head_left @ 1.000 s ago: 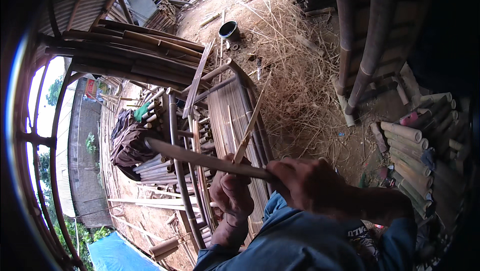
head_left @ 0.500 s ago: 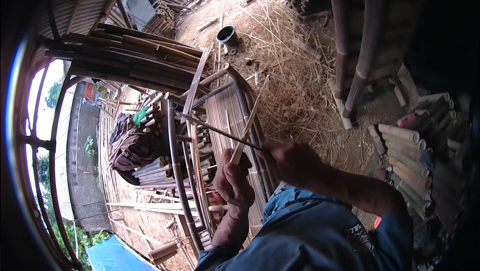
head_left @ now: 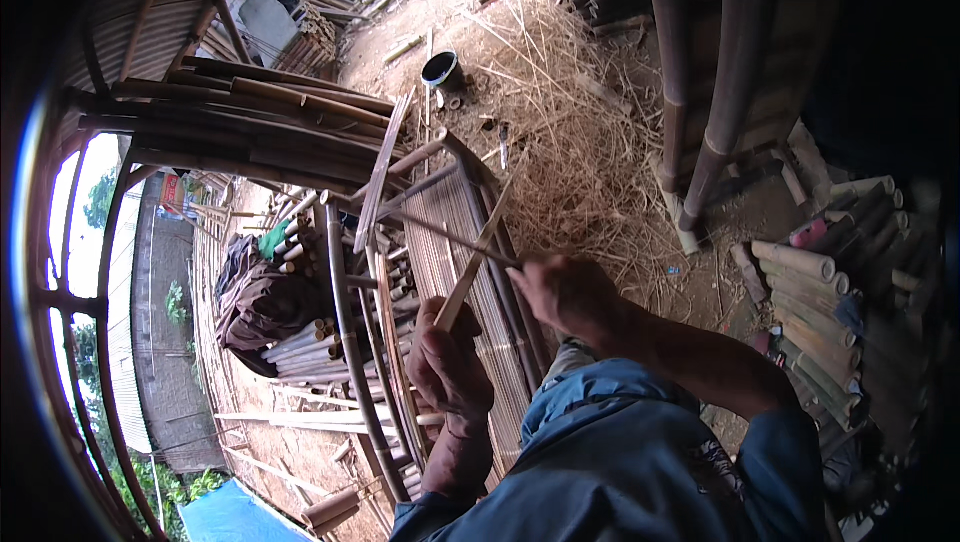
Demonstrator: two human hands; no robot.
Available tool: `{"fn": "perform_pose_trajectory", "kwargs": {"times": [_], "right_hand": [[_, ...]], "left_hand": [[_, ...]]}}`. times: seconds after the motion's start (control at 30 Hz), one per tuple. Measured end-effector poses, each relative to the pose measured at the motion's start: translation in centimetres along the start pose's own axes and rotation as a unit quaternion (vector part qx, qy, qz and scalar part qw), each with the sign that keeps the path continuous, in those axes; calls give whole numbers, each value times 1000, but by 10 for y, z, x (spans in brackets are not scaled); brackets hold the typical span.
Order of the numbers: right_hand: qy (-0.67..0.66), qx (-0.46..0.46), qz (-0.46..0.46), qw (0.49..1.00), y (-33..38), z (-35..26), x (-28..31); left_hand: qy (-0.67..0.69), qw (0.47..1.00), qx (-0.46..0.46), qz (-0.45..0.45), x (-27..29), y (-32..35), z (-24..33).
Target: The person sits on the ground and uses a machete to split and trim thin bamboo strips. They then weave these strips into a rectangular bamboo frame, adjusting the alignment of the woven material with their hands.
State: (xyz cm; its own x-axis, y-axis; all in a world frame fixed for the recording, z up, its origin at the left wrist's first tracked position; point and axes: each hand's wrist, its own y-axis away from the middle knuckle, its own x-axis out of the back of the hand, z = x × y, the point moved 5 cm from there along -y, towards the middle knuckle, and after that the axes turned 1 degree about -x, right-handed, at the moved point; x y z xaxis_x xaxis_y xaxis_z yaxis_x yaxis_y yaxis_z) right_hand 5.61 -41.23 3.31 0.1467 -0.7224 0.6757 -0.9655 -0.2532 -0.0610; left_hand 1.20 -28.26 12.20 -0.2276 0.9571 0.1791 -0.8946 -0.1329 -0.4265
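My left hand is closed around the near end of a pale split bamboo strip, which slants up and away to the right. The fist of my right hand grips a long, thin, dark knife; its handle is hidden inside the fingers. The knife points left and crosses the strip about midway along, apparently touching it. Both hands are above a bench of narrow bamboo slats with a round-pole frame.
Several loose strips lean over the bench's left end. Beyond it are a black bucket and a heap of shavings. Cut bamboo poles are stacked at the right; a dark cloth covers more at the left.
My left hand has drawn slightly left and nearer with the strip. The knife now crosses farther from the left hand, toward the strip's far end. The whole view has shifted slightly.
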Motion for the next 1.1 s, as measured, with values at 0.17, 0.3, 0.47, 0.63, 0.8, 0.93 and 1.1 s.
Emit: {"fn": "perform_pose_trajectory", "kwargs": {"times": [0.17,0.3,0.47,0.63,0.8,0.93,1.1], "right_hand": [[-43,26,85,995,-16,15,-16],[-59,79,98,990,-49,4,-25],[-29,85,86,992,-107,6,-44],[-18,37,4,999,-195,37,-78],[37,8,38,999,-284,113,-119],[48,-60,50,996,-335,153,-141],[-134,-111,-90,981,-356,115,-126]], "left_hand": [[-14,998,-51,15,-3,-21,-2],[-41,956,-226,184,31,-60,-16],[81,935,-332,94,15,-130,-64],[179,916,-342,112,39,-201,-80],[269,896,-352,39,52,-278,-78],[258,900,-350,-18,63,-324,-73],[211,912,-343,78,94,-370,-69]]}}
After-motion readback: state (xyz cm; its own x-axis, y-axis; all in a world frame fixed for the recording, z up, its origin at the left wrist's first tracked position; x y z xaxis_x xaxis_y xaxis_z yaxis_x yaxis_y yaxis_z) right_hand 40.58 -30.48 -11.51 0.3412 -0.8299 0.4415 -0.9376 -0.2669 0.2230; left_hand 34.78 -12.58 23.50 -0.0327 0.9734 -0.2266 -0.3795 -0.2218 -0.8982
